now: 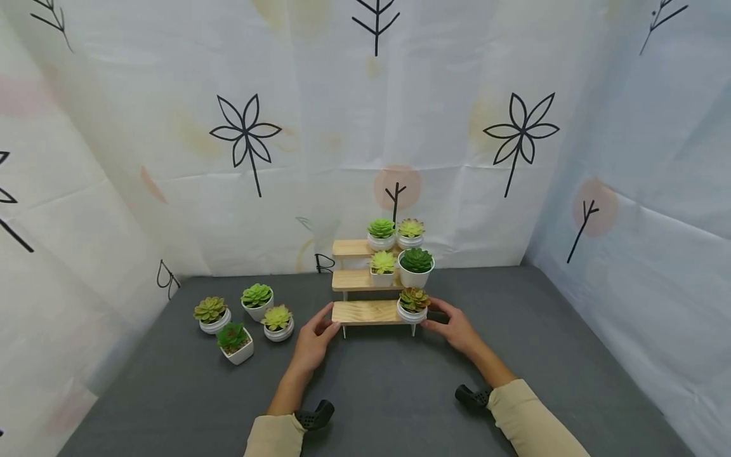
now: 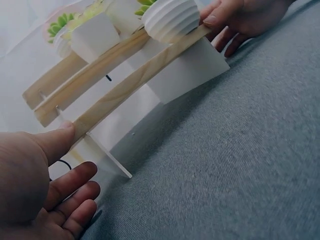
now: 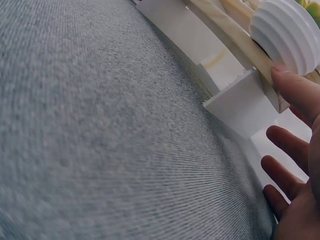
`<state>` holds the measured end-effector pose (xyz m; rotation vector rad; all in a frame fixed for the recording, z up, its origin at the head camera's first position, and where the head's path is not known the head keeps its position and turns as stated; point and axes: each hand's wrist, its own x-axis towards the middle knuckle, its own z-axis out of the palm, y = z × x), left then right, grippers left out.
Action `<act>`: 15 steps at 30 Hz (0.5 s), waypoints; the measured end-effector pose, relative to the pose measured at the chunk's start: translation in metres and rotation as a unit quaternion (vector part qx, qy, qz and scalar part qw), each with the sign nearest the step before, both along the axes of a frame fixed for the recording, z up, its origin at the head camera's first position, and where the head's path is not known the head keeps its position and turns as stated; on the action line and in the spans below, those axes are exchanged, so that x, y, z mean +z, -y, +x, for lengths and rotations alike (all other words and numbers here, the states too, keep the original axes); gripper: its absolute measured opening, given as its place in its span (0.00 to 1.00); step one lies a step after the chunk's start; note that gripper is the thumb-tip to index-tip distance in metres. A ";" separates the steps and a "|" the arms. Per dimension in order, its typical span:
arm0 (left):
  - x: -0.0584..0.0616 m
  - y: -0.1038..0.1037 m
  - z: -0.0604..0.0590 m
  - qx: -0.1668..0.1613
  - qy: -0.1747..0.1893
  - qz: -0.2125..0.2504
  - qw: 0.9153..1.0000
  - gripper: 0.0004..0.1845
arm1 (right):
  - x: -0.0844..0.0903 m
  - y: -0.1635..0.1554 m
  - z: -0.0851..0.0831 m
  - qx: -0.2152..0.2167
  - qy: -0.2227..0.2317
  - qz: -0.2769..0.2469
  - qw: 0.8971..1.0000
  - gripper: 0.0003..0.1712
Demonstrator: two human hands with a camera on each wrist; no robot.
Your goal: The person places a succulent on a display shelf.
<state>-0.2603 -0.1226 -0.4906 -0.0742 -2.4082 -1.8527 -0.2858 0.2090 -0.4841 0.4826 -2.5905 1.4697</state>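
A three-tier wooden stand [image 1: 365, 312] with white side panels sits on the grey tabletop [image 1: 377, 387]. A white ribbed pot with a reddish-green succulent [image 1: 413, 304] stands at the right end of its lowest shelf. My left hand [image 1: 320, 327] is at that shelf's left end. In the left wrist view its thumb touches the plank [image 2: 135, 82] while the fingers [image 2: 75, 192] hang relaxed below, off the wood. My right hand [image 1: 444, 320] is at the right end. Its thumb rests on the plank [image 3: 235, 37] beside the pot [image 3: 287, 35], and its fingers [image 3: 282, 142] lie straight along the side panel.
The upper shelves carry two small pots [image 1: 381, 233] at the top and two more [image 1: 416, 266] in the middle. Several potted succulents [image 1: 257, 299] stand on the table to the left. Printed cloth walls [image 1: 639, 241] close in the back and both sides.
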 end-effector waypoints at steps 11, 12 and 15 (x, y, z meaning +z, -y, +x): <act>0.002 0.006 0.013 0.009 -0.008 -0.026 1.000 0.26 | 0.001 -0.001 0.000 0.019 0.024 -0.016 0.999 0.35; 0.002 0.007 0.015 0.009 -0.011 -0.030 0.999 0.25 | 0.000 -0.002 0.000 0.019 0.024 -0.018 0.999 0.35; 0.004 0.012 0.022 0.007 -0.022 -0.041 0.999 0.24 | -0.001 -0.002 0.000 0.021 0.024 -0.020 0.999 0.35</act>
